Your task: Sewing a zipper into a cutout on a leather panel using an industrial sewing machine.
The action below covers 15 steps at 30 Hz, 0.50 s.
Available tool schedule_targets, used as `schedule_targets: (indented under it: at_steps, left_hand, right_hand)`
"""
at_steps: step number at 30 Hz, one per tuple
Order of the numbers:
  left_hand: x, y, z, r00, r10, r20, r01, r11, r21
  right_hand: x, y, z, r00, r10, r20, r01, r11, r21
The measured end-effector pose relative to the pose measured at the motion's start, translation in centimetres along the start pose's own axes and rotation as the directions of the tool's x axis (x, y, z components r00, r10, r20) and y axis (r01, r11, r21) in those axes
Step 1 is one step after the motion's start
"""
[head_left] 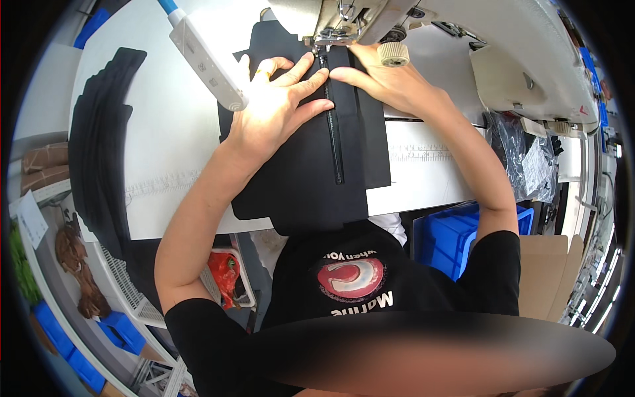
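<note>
Black fabric [291, 178] — smooth, matt, cut in flat panels with stepped edges; lies on the white tabletop [165, 119], its upper part at the sewing machine [340, 26], its lower end at the front edge by the person's shirt [410, 278].

Zipper [334, 142]: black, narrow, finely ridged; laid lengthwise on the fabric, upper end at the metal presser foot [322, 47].

Hands, two. Left hand [274, 106]: fingers spread, pressed flat on the fabric, fingertips beside the zipper. Right hand [390, 79]: thumb stretched towards the zipper, other fingers partly hidden by the machine; whether they pinch cloth cannot be told.

Bar [205, 63]: white, hard, blue-ended, slanting to the left wrist; contact unclear.

Cloth stack [99, 132]: black, soft, layered, along the tabletop's left side.

Packet [529, 159]: crinkled clear plastic, far right.

Room — white surface shows between stack and fabric; on the right, a strip with ruler marks [423, 153] lies beneath the forearm.
</note>
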<state>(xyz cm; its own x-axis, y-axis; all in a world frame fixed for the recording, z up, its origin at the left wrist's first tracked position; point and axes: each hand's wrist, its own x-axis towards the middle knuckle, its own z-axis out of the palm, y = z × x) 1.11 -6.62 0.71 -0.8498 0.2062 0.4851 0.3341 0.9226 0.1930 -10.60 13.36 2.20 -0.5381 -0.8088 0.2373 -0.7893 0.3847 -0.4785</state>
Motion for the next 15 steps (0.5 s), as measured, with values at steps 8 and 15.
schedule_targets:
  at_steps: [8, 15]
  left_hand:
    - [0.5, 0.6, 0.2, 0.998, 0.001, 0.056, -0.004, 0.999, 0.054]
    - [0.0, 1.2, 0.1, 0.999, 0.012, -0.039, -0.008, 0.996, 0.089]
  right_hand:
    - [0.4, 0.6, -0.7, 0.994, -0.107, 0.013, 0.108, 0.977, -0.181]
    - [-1.1, 0.6, 0.8, 0.914, -0.371, -0.164, 0.312, 0.901, -0.301]
